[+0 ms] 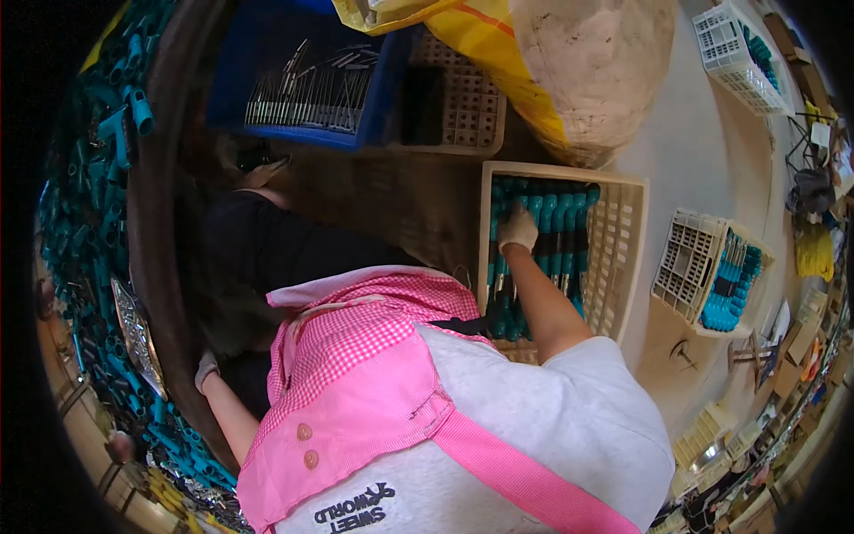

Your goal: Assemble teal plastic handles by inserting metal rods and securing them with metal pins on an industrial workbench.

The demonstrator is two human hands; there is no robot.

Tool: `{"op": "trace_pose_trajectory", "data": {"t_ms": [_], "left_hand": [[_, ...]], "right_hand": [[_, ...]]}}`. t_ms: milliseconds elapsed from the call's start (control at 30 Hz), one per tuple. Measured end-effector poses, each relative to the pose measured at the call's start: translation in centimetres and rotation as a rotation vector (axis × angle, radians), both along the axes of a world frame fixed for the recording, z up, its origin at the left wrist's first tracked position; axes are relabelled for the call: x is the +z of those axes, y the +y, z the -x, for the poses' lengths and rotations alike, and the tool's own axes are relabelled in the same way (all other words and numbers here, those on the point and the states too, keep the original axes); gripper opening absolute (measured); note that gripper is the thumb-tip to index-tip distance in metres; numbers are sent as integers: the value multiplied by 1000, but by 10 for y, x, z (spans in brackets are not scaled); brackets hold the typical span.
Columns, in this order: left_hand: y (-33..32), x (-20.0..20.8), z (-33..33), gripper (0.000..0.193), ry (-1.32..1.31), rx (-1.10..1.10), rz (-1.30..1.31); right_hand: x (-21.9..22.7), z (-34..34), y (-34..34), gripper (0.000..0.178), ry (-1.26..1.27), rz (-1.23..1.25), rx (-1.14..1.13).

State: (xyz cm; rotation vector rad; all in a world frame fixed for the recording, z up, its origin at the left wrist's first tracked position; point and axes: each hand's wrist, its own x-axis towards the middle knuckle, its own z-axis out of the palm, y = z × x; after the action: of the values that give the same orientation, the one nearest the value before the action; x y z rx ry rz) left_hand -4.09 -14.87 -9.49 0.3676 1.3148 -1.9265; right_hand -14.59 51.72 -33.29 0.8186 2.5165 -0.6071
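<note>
My right hand [518, 230], in a pale glove, reaches into a cream plastic crate [633, 258] at my right. Its fingers are bent round the end of one of the teal pieces [559, 214] lined up there. These have rounded teal plastic ends and dark middles, and lie side by side in rows. Low on the left, my left hand [206, 369], also gloved, rests by the dark edge of the workbench [160, 196]. Its fingers are mostly hidden, and I cannot make out anything in them.
Loose teal plastic parts [116, 133] heap on the bench at left. Ahead are a blue bin [360, 133] of thin metal rods and a perforated tray [485, 125]. A big yellow-and-white sack [596, 71] stands beyond the crate. Other white crates [685, 267] stand on the floor at right.
</note>
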Motion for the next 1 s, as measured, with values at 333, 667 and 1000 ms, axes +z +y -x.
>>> {"op": "trace_pose_trajectory", "data": {"t_ms": [333, 667, 1000], "left_hand": [[38, 2, 2, 56, 80, 140, -267], [56, 6, 12, 57, 167, 231, -525], [85, -44, 76, 59, 162, 212, -883]], "right_hand": [[-5, 60, 46, 66, -219, -144, 1010], [-14, -51, 16, 52, -69, 82, -101], [-204, -49, 100, 23, -541, -313, 654]]}}
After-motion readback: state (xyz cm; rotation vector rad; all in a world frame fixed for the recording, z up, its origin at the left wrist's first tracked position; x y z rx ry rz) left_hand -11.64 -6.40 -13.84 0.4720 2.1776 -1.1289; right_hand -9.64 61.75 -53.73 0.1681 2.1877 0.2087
